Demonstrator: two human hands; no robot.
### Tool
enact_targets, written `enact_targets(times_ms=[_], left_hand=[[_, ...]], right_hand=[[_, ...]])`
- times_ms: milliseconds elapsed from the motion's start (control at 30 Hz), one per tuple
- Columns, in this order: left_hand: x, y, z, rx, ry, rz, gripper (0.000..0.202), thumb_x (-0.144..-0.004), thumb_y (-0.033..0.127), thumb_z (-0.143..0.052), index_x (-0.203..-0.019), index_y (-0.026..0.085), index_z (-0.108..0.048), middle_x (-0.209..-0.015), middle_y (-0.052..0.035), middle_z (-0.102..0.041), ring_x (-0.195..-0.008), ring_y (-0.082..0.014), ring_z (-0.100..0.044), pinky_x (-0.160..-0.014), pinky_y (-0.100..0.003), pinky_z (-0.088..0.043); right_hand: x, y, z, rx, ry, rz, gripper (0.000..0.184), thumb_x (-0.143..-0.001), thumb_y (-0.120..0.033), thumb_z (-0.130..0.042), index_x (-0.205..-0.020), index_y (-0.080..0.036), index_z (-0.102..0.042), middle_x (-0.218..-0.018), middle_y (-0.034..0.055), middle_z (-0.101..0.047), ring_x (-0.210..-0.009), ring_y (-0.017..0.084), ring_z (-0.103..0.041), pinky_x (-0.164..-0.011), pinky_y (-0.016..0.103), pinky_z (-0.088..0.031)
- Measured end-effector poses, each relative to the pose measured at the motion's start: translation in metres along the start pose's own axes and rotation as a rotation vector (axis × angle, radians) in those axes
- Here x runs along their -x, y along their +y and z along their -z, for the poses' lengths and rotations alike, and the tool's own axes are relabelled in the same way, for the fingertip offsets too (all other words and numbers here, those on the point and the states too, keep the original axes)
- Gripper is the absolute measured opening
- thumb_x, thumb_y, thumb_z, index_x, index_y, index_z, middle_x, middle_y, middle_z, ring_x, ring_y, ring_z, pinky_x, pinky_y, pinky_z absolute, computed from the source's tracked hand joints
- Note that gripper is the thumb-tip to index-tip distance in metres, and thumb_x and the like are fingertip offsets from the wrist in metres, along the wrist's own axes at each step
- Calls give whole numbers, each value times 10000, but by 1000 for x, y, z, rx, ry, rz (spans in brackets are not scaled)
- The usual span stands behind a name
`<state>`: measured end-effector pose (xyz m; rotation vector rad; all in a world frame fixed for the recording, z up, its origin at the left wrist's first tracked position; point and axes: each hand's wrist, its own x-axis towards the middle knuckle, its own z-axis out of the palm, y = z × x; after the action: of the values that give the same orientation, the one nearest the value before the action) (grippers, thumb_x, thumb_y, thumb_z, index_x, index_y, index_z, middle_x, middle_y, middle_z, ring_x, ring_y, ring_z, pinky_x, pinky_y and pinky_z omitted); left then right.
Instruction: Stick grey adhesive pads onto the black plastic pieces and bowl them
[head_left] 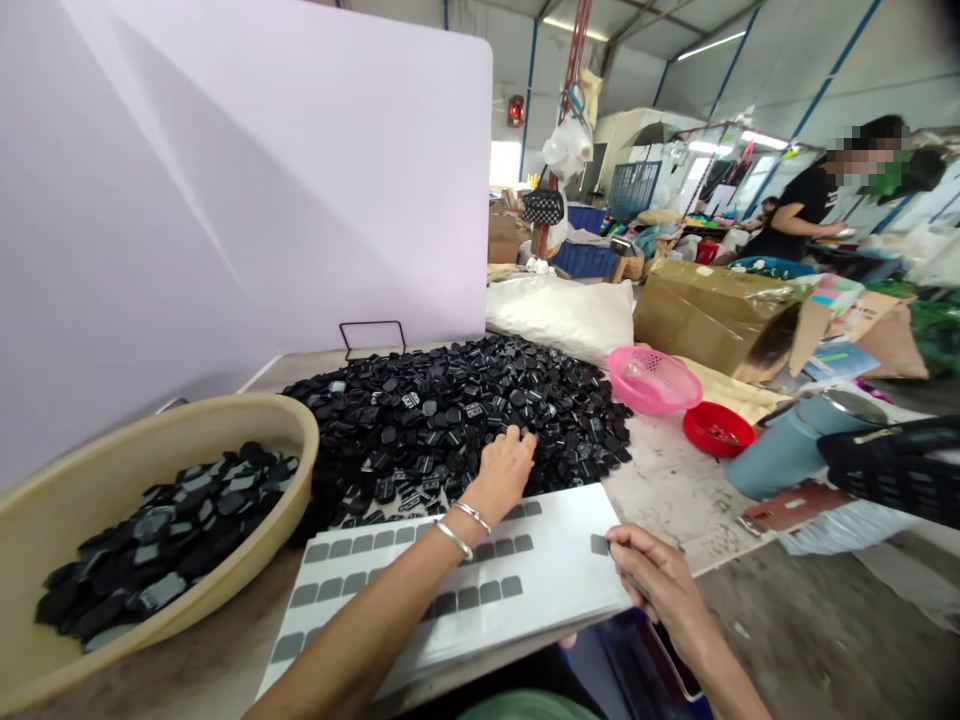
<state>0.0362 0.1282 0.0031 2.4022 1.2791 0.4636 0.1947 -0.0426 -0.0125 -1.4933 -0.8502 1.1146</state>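
Observation:
My left hand [504, 470], with two silver bangles at the wrist, reaches across the sticker sheet [562, 535] to the near side of a large heap of small black plastic pieces [450, 400]. Its fingers are bent close together among the pieces; whatever lies between them is hidden. At the sheet's right edge, my right hand [652, 570] pinches a small grey sticker [600, 544] between thumb and forefinger. Rows of similar grey rounded stickers cover the left and middle of the white sheet, partly behind my left forearm.
A beige basin [300, 450] holding more black pieces stands at left. Right of the heap are a pink strainer basket [652, 385], a red dish [709, 430], a blue tumbler [795, 450] and a cardboard box [712, 310]. A white panel [300, 180] rises behind. Another person [799, 215] stands far right.

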Motion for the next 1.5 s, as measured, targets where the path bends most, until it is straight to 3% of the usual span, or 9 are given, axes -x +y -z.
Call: enact_targets(times_ms=[167,300,467,567,767,867,967,1233,1500], left_hand=[[9,-14,19,237,53,88,97,-825,109,-459,-861,186,-505,-858,-38,-567,-883,-192,-569,-816,-331,-423],[43,-15,34,492,68,199,38,-862,226,-418,-883,202,-440,-695,20,-579,-591,-124,-546,-553,-240,-409],[102,-5,34,1387,-90,417,377,-833,323,-565,-1159,188,-431,-847,-51,-677,-497,-73,-520,-429,-179,-331],[126,-2,30,1654,-144,505,501,-754,251,-695,-1191,163,-468,-912,-81,-687,-562,-78,-577,-492,-182,-404],[139,-2,20,1681,-194,426,414,-682,159,-744,-1042,132,-542,-725,-54,-687,-521,-106,-603,-493,-192,-437],[139,1,17,1696,-202,403,386,-658,122,-732,-999,131,-553,-837,-64,-682,-590,-123,-634,-481,-187,-451],[139,3,17,1687,-202,410,379,-661,99,-703,-1005,126,-546,-811,-52,-674,-582,-119,-628,-476,-184,-458],[140,5,17,1645,-205,422,368,-679,93,-654,-1021,110,-517,-612,-39,-664,-506,-104,-579,-475,-180,-441],[140,7,18,1628,-209,435,377,-669,122,-676,-1017,107,-534,-610,-46,-673,-476,-101,-565,-477,-186,-442]], right_hand=[[-1,1,1,15,73,35,397,-733,-513,-650,-943,-177,-636,-476,-74,-397,-416,78,-321,-373,186,-206],[1,-1,-16,16,22,73,381,-749,-448,-641,-1019,-179,-650,-523,-58,-453,-434,86,-369,-378,188,-252],[8,1,-46,-235,-298,-122,387,-732,-371,-636,-1061,-167,-636,-595,-42,-514,-379,57,-384,-324,155,-205],[12,4,-61,-271,-360,-156,368,-754,-368,-611,-1055,-158,-628,-586,-40,-521,-367,49,-360,-321,153,-205],[19,2,-75,147,-139,227,293,-865,-403,-542,-1043,-196,-649,-739,9,-593,-571,128,-523,-517,233,-450],[21,-2,-74,344,-155,423,245,-920,-349,-469,-1039,-216,-637,-872,48,-651,-777,180,-609,-700,268,-496],[21,-3,-72,436,-169,539,222,-941,-282,-432,-1051,-224,-616,-872,44,-653,-807,174,-625,-720,251,-491],[22,-4,-73,507,-155,610,213,-942,-226,-417,-1053,-227,-599,-841,22,-623,-753,153,-608,-677,232,-473],[24,-4,-71,555,-183,614,221,-948,-219,-399,-1051,-226,-594,-843,22,-619,-757,151,-604,-679,235,-469]])
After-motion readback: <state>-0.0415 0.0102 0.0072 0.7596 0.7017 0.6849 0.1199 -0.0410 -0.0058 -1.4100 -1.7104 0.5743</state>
